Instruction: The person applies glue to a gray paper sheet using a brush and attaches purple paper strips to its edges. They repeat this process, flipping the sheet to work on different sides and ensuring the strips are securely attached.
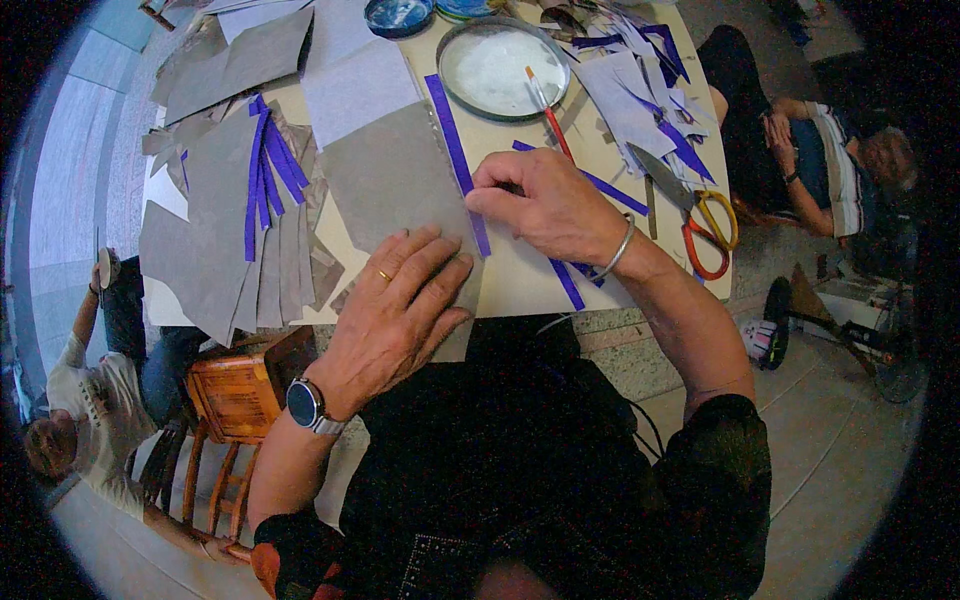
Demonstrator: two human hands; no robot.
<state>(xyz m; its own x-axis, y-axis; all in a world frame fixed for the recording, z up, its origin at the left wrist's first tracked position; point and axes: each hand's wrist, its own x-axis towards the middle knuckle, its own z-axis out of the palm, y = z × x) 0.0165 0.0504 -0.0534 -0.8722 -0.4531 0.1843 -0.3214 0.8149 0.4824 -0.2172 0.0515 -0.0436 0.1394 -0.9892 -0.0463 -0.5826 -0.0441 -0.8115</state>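
My left hand (405, 300) lies flat, palm down, on the lower part of a grey sheet (397, 172), with a ring and a wristwatch (305, 403) on that side. Along the sheet's right edge runs a narrow purple strip (450, 142). Over this strip my right hand (547, 202) is curled, its thumb tip at the strip; whether it pinches the strip is hidden. Beyond that hand, a red-handled brush (553, 124) rests in a round shallow dish (442, 75) of white paste-like material. More purple strips (611, 187) lie under and around my right hand.
At left are stacked grey sheets (210, 187) with several purple strips (259, 180) on top. Scissors (701, 217) lie near the right edge, below paper scraps (626, 97). A blue lid-like dish (399, 16) stands at the back. People sit on both sides; a wooden stool (232, 390) is at left.
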